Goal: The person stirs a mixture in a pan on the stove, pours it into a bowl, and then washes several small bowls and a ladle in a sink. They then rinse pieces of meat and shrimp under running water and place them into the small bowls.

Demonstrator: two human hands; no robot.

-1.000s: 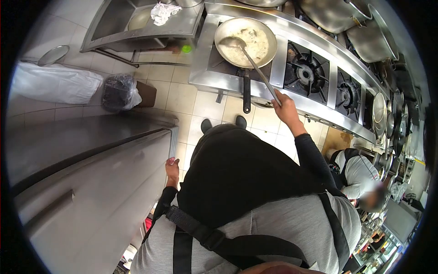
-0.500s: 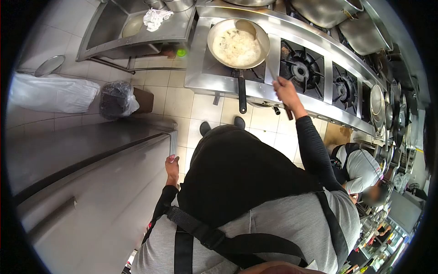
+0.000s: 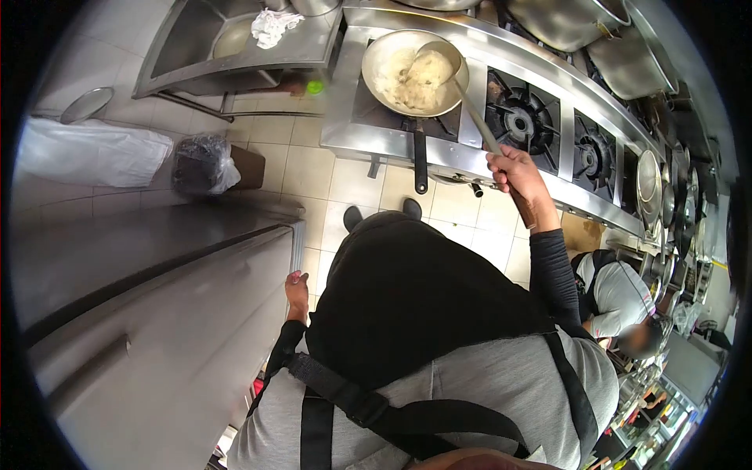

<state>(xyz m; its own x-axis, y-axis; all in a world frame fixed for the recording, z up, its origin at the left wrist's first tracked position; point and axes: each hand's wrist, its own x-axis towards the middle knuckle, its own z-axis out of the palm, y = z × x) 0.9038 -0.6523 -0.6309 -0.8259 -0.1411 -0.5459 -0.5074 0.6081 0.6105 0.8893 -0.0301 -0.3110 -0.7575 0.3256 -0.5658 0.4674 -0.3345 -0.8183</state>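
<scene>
My right hand (image 3: 517, 176) is wrapped round the handle of a long ladle (image 3: 479, 117). Its bowl dips into a pale, creamy food (image 3: 415, 84) in a frying pan (image 3: 377, 92). The pan rests on the left burner, its black handle (image 3: 421, 160) jutting toward me with no hand on it. Down at my side, my left hand (image 3: 297, 291) has its fingers curled in, close to the edge of a steel cabinet door (image 3: 188, 337). What those fingers hold, if anything, is hidden.
Two bare burners (image 3: 517, 121) continue the steel stove to the right. Large pots (image 3: 630, 59) stand behind. A steel sink (image 3: 188, 43) with a crumpled white cloth (image 3: 274, 28) is at left. A bagged bin (image 3: 205, 166) sits on the floor. Another person (image 3: 623, 294) bends at the right.
My right hand has moved right and back toward me. The ladle's bowl now pushes through the food, which has shifted and looks less foamy. My left hand has barely moved.
</scene>
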